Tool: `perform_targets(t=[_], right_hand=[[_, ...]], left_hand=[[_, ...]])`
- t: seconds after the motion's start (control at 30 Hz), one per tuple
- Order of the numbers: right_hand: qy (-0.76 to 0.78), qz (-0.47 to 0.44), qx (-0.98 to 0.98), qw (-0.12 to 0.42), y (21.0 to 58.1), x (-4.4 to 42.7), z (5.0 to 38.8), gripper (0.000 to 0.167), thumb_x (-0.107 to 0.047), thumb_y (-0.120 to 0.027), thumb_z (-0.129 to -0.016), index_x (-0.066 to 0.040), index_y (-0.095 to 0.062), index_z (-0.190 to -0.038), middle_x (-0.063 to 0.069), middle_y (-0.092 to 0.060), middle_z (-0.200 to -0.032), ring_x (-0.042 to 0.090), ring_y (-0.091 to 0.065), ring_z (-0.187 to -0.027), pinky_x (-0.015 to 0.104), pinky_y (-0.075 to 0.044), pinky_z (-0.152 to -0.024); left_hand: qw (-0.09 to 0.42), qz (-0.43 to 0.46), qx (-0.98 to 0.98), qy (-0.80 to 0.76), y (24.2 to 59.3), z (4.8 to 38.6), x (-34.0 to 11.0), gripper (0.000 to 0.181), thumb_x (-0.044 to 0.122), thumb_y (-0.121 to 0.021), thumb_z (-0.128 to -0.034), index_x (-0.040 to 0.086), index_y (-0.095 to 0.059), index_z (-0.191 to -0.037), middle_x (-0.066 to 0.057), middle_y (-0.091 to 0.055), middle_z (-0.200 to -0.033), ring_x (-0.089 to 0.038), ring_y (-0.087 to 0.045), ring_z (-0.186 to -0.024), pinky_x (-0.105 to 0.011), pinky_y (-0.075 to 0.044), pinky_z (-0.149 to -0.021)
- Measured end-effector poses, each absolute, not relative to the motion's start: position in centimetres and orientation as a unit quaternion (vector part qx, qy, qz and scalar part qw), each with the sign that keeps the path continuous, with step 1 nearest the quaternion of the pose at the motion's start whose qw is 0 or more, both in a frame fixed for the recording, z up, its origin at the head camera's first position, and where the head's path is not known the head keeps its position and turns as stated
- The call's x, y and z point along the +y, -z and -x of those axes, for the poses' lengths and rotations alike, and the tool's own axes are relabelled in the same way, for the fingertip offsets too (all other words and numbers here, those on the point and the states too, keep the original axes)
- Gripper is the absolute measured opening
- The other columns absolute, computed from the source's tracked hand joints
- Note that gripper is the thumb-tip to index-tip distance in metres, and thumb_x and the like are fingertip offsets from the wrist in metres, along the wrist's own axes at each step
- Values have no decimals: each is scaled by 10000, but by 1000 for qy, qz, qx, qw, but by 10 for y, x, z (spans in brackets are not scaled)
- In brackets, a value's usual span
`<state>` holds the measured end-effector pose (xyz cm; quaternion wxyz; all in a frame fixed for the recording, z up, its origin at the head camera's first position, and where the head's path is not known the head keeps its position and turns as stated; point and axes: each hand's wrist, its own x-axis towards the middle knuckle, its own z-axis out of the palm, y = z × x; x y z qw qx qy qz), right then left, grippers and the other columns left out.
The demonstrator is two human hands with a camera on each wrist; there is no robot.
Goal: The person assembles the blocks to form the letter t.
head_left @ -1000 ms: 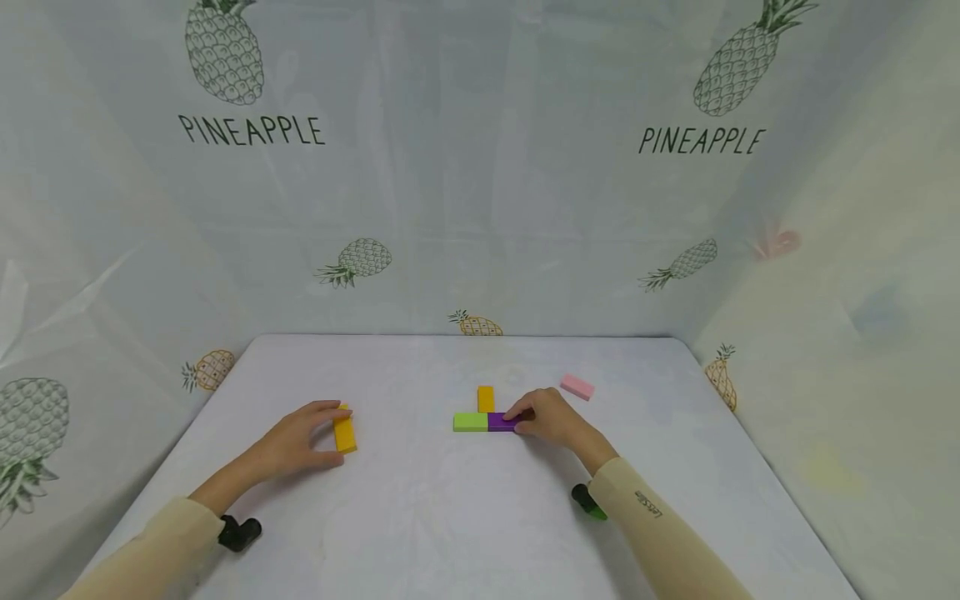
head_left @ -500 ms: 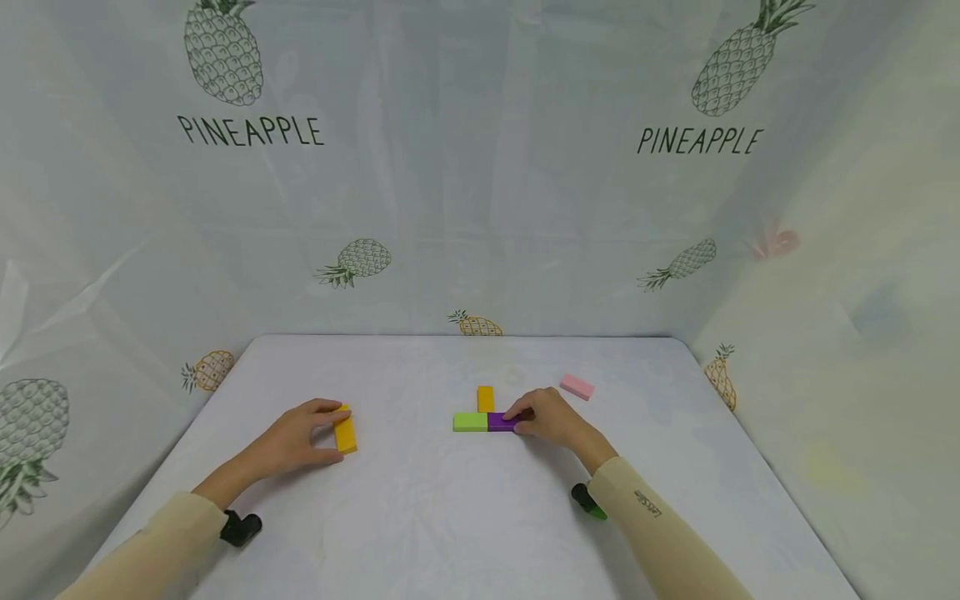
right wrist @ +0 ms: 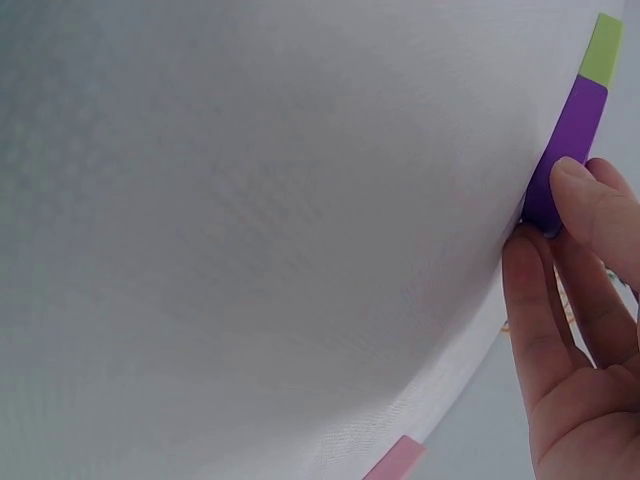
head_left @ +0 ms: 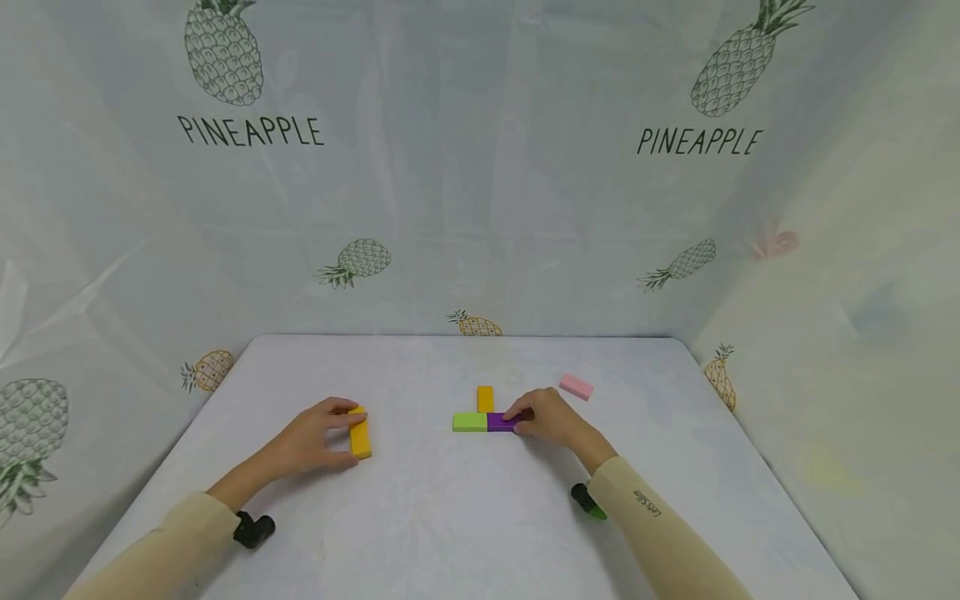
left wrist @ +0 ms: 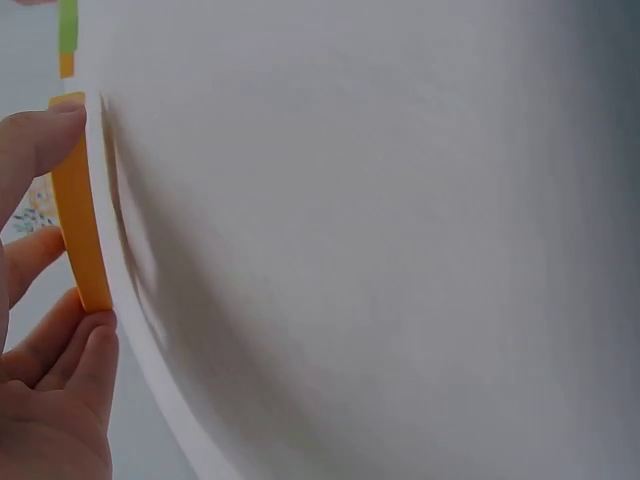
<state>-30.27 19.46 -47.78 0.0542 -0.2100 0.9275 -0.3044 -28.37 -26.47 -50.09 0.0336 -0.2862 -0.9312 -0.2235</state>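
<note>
My left hand (head_left: pixel 309 437) pinches a yellow block (head_left: pixel 361 438) lengthwise, thumb at its near end and fingers at its far end. In the left wrist view the same yellow block (left wrist: pixel 82 225) stands between thumb and fingertips. At the middle of the table my right hand (head_left: pixel 553 418) holds the right end of a purple block (head_left: pixel 498 422), thumb and fingers about it. The purple block's left end meets a lime green block (head_left: pixel 469 422), in one straight row. Behind their joint another yellow block (head_left: pixel 485 398) points away from me. My right fingers partly cover the purple block.
A pink block (head_left: pixel 577 386) lies askew at the back right, behind my right hand. White cloth covers the table (head_left: pixel 420 517). A pineapple-print curtain (head_left: pixel 480 208) hangs behind and at the sides. Black wrist cameras sit below both wrists.
My left hand and its yellow block have shifted a little to the right, toward the middle. My right hand and the other blocks stay where they were.
</note>
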Motion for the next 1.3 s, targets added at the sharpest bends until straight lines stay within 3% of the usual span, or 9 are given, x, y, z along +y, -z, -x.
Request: perform_targets(t=[0.27,1.3], right_hand=[[304,217,926,54,476,193,301,195,-14,-813,-920,-125,-846,-1078,28,-792,-1119,187,-674,-1039,431,-587,-957],[304,215,927,50,475,193,300,180,-27,-812,-926,-131,-846,-1069,25,-790,-1121,223,-680,-1082,466,-572,-997]], left_hand=[[19,305,-922,238,495,278,-241,718,369,-945,-805,125,-691,-1430,-62,-583,-1477,-346,-566,-1355,-560,-496,-1119],[-33,376,-888,263,488,259,-143,677,408,-904,-859,151,-683,-1445,-31,-537,-1523,-246,-535,-1372,-481,-496,-1142]])
